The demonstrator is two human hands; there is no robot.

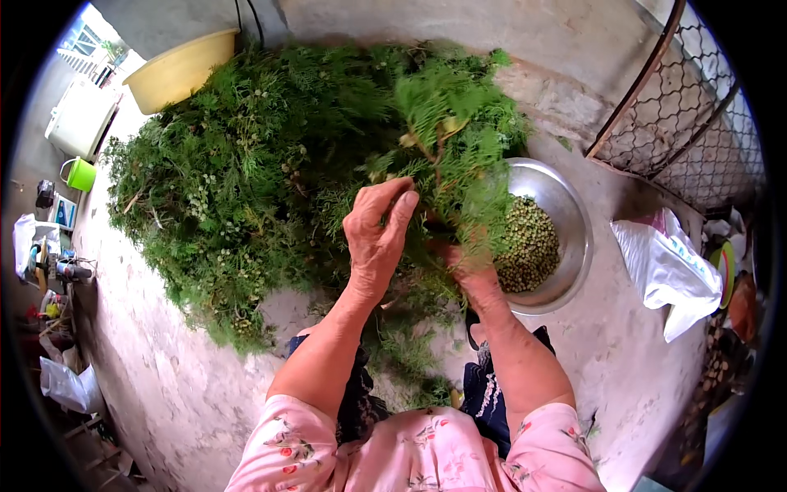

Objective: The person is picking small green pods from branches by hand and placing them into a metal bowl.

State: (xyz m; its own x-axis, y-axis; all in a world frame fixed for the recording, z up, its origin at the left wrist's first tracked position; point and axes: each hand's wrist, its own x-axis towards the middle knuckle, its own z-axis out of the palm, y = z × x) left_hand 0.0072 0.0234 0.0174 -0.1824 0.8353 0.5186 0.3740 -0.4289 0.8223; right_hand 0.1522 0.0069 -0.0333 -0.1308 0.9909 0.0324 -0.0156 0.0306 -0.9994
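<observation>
A leafy arborvitae branch (439, 147), blurred, stands up in front of me with its brown stem running down towards my right hand (468, 264). Foliage covers most of that hand's fingers, which are closed around the branch's lower part. My left hand (378, 221) is raised beside the stem, thumb and forefinger bent towards each other; whether anything small is pinched there is unclear. Beyond both hands spreads a big heap of cut arborvitae branches (240, 178) bearing small green cones. To the right, a steel basin (575, 246) holds many small greenish cones (529, 249).
A yellow plastic tub (181, 71) leans behind the heap. At right are a wire-mesh panel (676, 123) and a white plastic sack (667, 270). Along the left wall stand a lime-green bucket (80, 174) and a white container (82, 120). Loose sprigs (406, 347) lie on the concrete floor between my feet.
</observation>
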